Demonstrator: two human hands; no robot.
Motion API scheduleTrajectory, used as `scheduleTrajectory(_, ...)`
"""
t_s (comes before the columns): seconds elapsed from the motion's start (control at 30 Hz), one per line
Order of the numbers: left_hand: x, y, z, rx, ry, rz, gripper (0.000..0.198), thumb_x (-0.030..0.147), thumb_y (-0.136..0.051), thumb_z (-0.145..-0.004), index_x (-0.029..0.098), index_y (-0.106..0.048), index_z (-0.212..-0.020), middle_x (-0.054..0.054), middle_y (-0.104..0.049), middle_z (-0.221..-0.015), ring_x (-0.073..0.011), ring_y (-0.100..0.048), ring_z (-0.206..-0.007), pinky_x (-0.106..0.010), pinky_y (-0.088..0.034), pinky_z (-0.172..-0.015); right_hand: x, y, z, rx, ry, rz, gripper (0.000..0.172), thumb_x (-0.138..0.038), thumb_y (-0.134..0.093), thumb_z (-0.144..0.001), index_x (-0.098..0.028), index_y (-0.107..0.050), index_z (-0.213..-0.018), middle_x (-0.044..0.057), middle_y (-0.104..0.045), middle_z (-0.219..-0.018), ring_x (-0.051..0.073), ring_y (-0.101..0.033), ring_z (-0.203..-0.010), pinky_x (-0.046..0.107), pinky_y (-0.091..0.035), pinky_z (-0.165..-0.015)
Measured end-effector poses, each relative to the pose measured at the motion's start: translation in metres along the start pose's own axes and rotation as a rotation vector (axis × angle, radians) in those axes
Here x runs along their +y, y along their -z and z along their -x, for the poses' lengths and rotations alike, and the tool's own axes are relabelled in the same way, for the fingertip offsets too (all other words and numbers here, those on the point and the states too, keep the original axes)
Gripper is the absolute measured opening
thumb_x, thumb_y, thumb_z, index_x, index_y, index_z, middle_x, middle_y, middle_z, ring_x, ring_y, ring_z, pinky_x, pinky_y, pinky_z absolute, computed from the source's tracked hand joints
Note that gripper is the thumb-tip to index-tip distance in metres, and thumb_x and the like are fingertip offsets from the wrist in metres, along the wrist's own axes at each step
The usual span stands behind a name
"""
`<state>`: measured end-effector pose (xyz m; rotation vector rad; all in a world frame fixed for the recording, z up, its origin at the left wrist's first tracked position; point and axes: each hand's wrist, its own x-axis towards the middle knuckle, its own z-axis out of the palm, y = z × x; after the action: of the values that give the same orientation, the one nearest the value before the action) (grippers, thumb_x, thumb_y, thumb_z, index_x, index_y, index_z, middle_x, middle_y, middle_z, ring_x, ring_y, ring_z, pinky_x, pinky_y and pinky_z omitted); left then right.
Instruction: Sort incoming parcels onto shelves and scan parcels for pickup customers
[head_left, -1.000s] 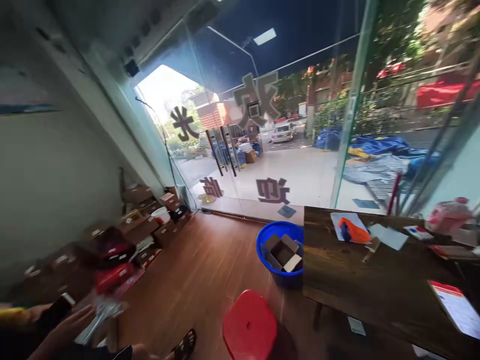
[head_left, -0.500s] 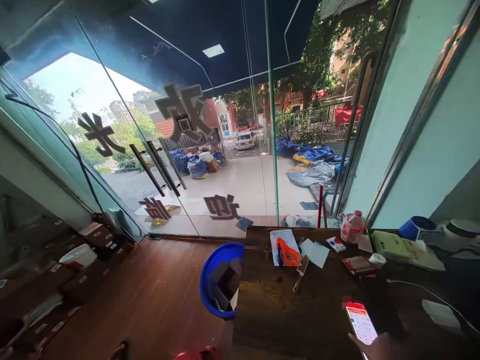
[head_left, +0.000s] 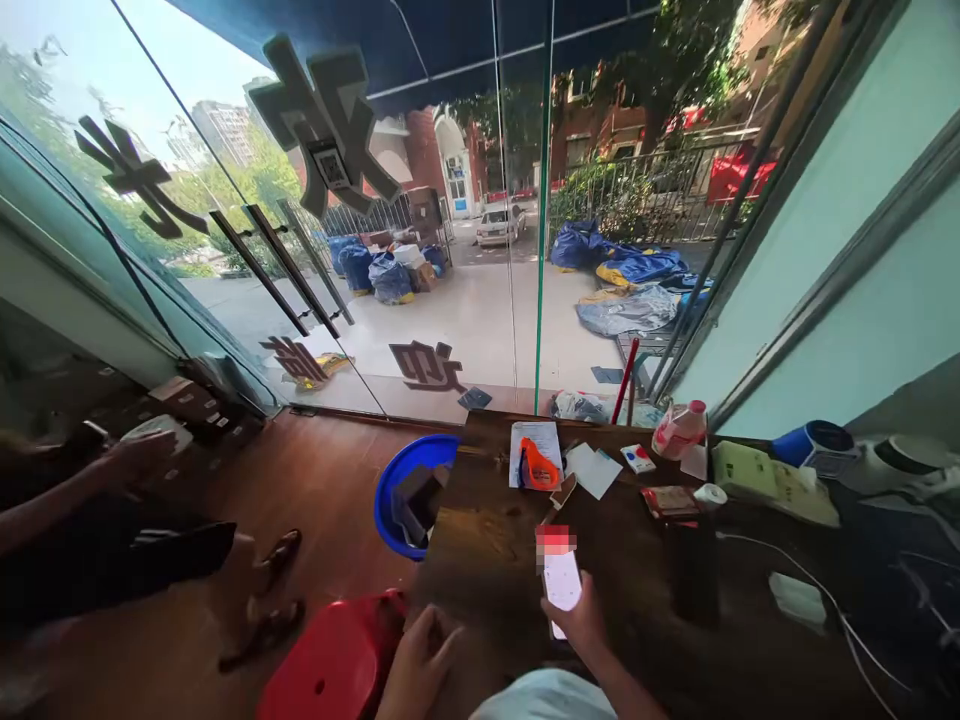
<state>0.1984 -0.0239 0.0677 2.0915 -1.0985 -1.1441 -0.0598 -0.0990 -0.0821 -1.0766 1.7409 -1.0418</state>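
A smartphone [head_left: 562, 583] with a lit, mostly white screen is held upright over the dark wooden table [head_left: 487, 540]. My right hand [head_left: 581, 612] grips its lower part, thumb at the side. Part of the upper screen is blurred out. At the table's near left edge is my left hand [head_left: 429, 650], its fingers loosely bent and apart, with nothing visible in it. Beyond the phone lie an orange tape dispenser [head_left: 538, 465] on a printed sheet [head_left: 525, 440] and a wooden-handled tool [head_left: 561, 497], partly hidden by the phone.
A red stool [head_left: 330, 660] and a blue tub [head_left: 386, 500] with cardboard stand left of the table. Another person [head_left: 112, 520] is at the far left. Along the table's back are a pink-capped bottle [head_left: 681, 430] and a green packet [head_left: 742, 470]. Glass doors [head_left: 450, 300] face outside.
My right hand and the phone have moved left and come more fully into view. My left hand has appeared at the table edge. The other person has entered at left. The view has tilted down.
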Motion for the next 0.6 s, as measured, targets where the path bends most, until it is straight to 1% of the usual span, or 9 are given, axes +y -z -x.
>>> scheduleTrajectory(0.03,0.004,-0.009,-0.003,-0.071,-0.116,0.121,0.037,0.057,-0.069,-0.075,0.02,-0.064,-0.076,-0.005,-0.068,-0.083,-0.0246,-0.063,-0.087,-0.035,-0.051,-0.079,-0.02,-0.014,0.008,-0.123,0.073,-0.023,0.062,-0.035,-0.075,-0.046,-0.025,-0.045,-0.1,0.008,-0.069,-0.091,0.034,-0.069,-0.09,0.046,-0.056,-0.078)
scheduleTrajectory(0.07,0.009,-0.018,-0.004,-0.119,-0.167,0.269,0.042,0.061,-0.064,-0.077,0.019,-0.066,-0.083,-0.006,-0.068,-0.085,-0.0247,-0.063,-0.087,-0.036,-0.051,-0.081,-0.04,-0.026,0.016,-0.213,0.162,-0.043,0.064,-0.032,-0.075,-0.051,-0.023,-0.045,-0.106,0.009,-0.068,-0.1,0.031,-0.067,-0.095,0.043,-0.055,-0.081)
scheduleTrajectory(0.13,0.025,-0.033,-0.001,-0.204,-0.099,0.583,0.048,0.061,-0.063,-0.079,0.018,-0.069,-0.1,-0.009,-0.071,-0.099,-0.026,-0.064,-0.097,-0.037,-0.049,-0.088,-0.077,-0.046,0.03,-0.374,0.289,-0.087,0.071,-0.026,-0.077,-0.053,-0.021,-0.043,-0.115,0.01,-0.065,-0.11,0.027,-0.064,-0.099,0.04,-0.053,-0.084)
scheduleTrajectory(0.17,0.034,-0.037,0.003,-0.189,-0.063,0.762,0.048,0.059,-0.061,-0.081,0.019,-0.069,-0.106,-0.009,-0.071,-0.105,-0.0264,-0.064,-0.102,-0.038,-0.049,-0.092,-0.094,-0.054,0.036,-0.436,0.325,-0.112,0.073,-0.025,-0.078,-0.054,-0.021,-0.042,-0.117,0.009,-0.064,-0.11,0.026,-0.064,-0.098,0.038,-0.053,-0.083)
scheduleTrajectory(0.27,0.051,-0.041,0.017,-0.159,0.02,1.195,0.047,0.05,-0.057,-0.087,0.02,-0.064,-0.122,-0.01,-0.069,-0.118,-0.0275,-0.061,-0.115,-0.04,-0.043,-0.103,-0.13,-0.069,0.056,-0.498,0.365,-0.132,0.074,-0.024,-0.081,-0.053,-0.02,-0.042,-0.116,0.008,-0.064,-0.107,0.025,-0.063,-0.095,0.037,-0.053,-0.082)
scheduleTrajectory(0.3,0.051,-0.039,0.021,-0.159,0.042,1.293,0.047,0.048,-0.057,-0.088,0.019,-0.063,-0.125,-0.01,-0.069,-0.12,-0.028,-0.059,-0.118,-0.04,-0.041,-0.106,-0.137,-0.072,0.064,-0.508,0.365,-0.136,0.073,-0.023,-0.081,-0.053,-0.02,-0.043,-0.116,0.008,-0.063,-0.107,0.025,-0.063,-0.095,0.037,-0.053,-0.082)
scheduleTrajectory(0.37,0.044,-0.033,0.027,-0.186,0.104,1.433,0.049,0.046,-0.057,-0.088,0.018,-0.061,-0.128,-0.011,-0.067,-0.125,-0.0289,-0.057,-0.123,-0.042,-0.038,-0.109,-0.145,-0.078,0.078,-0.547,0.353,-0.16,0.073,-0.02,-0.079,-0.053,-0.02,-0.042,-0.116,0.008,-0.063,-0.107,0.025,-0.063,-0.095,0.037,-0.053,-0.082)
scheduleTrajectory(0.5,0.012,-0.018,0.031,-0.257,0.21,1.605,0.053,0.045,-0.052,-0.092,0.021,-0.051,-0.139,-0.01,-0.063,-0.132,-0.0283,-0.052,-0.129,-0.043,-0.038,-0.111,-0.145,-0.089,0.102,-0.672,0.307,-0.213,0.078,-0.018,-0.079,-0.055,-0.02,-0.038,-0.121,0.009,-0.062,-0.111,0.024,-0.063,-0.097,0.036,-0.053,-0.083)
scheduleTrajectory(0.6,-0.006,-0.009,0.034,-0.203,0.238,1.656,0.053,0.043,-0.053,-0.092,0.019,-0.05,-0.14,-0.009,-0.064,-0.131,-0.027,-0.051,-0.13,-0.041,-0.038,-0.111,-0.146,-0.094,0.112,-0.76,0.304,-0.206,0.079,-0.022,-0.082,-0.056,-0.021,-0.037,-0.122,0.01,-0.062,-0.115,0.026,-0.062,-0.103,0.039,-0.051,-0.089)
